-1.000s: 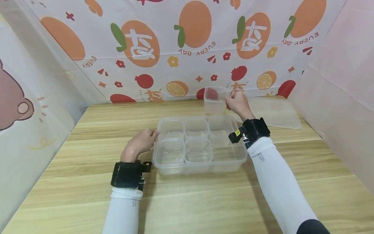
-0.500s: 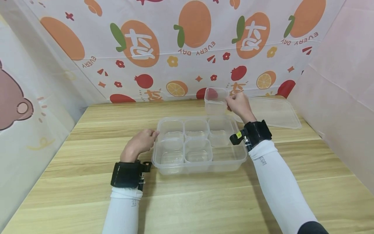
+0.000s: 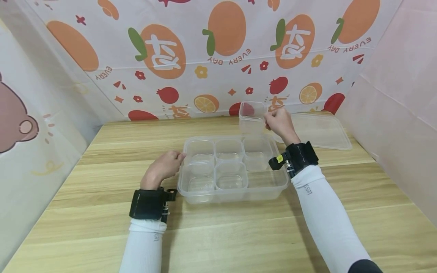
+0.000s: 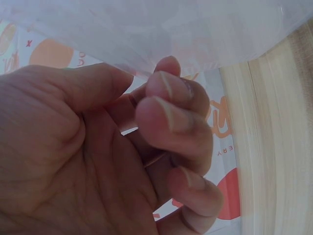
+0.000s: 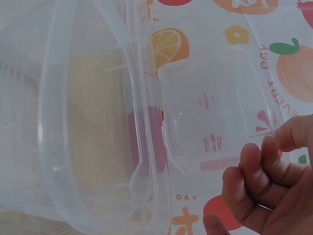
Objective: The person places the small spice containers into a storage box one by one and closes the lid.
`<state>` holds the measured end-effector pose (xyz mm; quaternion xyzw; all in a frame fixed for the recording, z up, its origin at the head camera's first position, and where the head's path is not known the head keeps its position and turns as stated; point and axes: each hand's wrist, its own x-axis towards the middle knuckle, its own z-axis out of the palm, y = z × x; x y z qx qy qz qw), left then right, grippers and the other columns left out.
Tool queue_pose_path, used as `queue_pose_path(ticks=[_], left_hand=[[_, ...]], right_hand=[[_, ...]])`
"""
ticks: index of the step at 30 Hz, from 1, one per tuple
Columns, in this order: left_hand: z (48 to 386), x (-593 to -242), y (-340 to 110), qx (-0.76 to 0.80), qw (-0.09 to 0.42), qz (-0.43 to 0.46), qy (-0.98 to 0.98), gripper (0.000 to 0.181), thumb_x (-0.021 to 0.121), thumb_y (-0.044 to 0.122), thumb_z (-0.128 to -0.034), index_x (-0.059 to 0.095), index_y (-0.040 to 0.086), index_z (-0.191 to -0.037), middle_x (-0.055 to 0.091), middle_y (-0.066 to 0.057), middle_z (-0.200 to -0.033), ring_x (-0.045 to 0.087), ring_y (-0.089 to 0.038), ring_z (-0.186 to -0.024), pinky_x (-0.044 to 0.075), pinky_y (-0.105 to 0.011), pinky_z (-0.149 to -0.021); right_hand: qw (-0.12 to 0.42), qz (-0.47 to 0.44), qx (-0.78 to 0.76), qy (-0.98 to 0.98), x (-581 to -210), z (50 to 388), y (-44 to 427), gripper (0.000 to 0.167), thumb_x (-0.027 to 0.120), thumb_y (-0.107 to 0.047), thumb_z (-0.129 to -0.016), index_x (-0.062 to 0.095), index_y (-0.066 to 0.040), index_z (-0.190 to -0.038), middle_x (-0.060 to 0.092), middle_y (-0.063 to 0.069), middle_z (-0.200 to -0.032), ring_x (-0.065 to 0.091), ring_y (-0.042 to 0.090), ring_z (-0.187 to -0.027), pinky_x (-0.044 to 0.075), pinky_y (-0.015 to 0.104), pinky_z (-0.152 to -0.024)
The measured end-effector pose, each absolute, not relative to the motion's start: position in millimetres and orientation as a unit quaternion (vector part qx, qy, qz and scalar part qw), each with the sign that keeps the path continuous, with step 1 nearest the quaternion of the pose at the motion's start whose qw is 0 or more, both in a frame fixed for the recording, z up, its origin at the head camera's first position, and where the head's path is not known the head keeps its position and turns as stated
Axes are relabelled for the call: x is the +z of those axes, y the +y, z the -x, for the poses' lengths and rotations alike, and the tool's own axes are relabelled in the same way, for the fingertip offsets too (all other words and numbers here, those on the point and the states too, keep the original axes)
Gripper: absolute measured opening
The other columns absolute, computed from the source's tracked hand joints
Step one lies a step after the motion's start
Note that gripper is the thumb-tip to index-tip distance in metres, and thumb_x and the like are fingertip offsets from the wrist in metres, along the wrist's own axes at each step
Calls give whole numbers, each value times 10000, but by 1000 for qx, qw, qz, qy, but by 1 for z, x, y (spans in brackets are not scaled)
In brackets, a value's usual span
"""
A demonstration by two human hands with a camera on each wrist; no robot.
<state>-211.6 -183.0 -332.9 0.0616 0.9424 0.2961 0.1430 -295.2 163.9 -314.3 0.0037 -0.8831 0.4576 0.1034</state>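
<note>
A large clear plastic box [image 3: 232,196] stands on the table, with several small clear containers [image 3: 201,182] set inside. At its front right, the box floor shows bare. My left hand [image 3: 164,167] pinches the box's left rim between thumb and fingertips; the left wrist view shows the box wall [image 4: 161,29] above the fingers. Beyond the back edge, my right hand [image 3: 280,123] pinches a small clear container [image 3: 252,123] by its right rim and holds it up. That container [image 5: 215,107] looks see-through in the right wrist view, with nothing visible inside.
A flat clear lid [image 3: 319,131] lies at the back right, partly behind the right hand. The wooden table [image 3: 232,235] reaches back to a fruit-printed cloth [image 3: 191,60]. Pale cloths hang at both sides.
My right hand and its small container have shifted very slightly right and down. The left hand and the large box have stayed put.
</note>
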Motion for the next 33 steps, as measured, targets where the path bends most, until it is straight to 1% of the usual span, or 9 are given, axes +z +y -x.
queue_pose_path(ticks=[3,7,10,14,21,29,33], left_hand=[[212,-333,-183,295,142,-62,943,470,306,238,-1125,520,-100,-1371,596,-197,-1075,583,-281,-864,476,-384,-703],[211,-333,-183,293,142,-61,944,477,307,242,-1124,511,-102,-1384,598,-213,-1120,592,-292,-891,485,-402,-729],[211,-334,-182,293,144,-61,943,482,306,244,-1124,502,-104,-1393,594,-217,-1131,591,-296,-900,486,-406,-738],[212,-334,-183,293,144,-62,943,477,305,244,-1124,508,-101,-1384,591,-209,-1110,591,-297,-899,486,-406,-736],[212,-334,-183,290,139,-67,944,466,303,239,-1123,530,-97,-1353,591,-189,-1061,591,-287,-876,483,-392,-716],[213,-334,-183,286,139,-65,946,464,305,240,-1124,530,-96,-1353,594,-206,-1105,591,-295,-891,484,-399,-728],[212,-334,-182,290,140,-62,945,462,310,239,-1123,531,-95,-1353,592,-208,-1108,587,-298,-893,481,-394,-724]], right_hand=[[104,-2,459,-883,-315,295,164,440,503,-128,-992,628,-24,-584,602,84,-605,526,165,-604,264,292,-541],[103,1,461,-881,-315,294,164,418,506,-126,-995,653,14,-630,624,127,-645,537,173,-624,285,296,-553],[104,2,462,-881,-315,293,165,408,507,-127,-999,661,23,-652,625,121,-652,545,175,-635,297,294,-553],[104,0,464,-880,-315,292,165,411,509,-135,-1008,663,18,-658,611,85,-634,547,180,-646,304,298,-563],[105,-7,461,-881,-315,290,167,405,493,-127,-992,647,-2,-639,622,114,-654,526,166,-635,293,294,-567],[103,-22,466,-879,-317,285,167,385,490,-131,-1013,648,84,-736,628,238,-744,488,191,-637,280,273,-545],[107,-31,467,-877,-318,283,167,377,492,-117,-1010,638,89,-730,621,223,-723,495,187,-627,290,272,-547]])
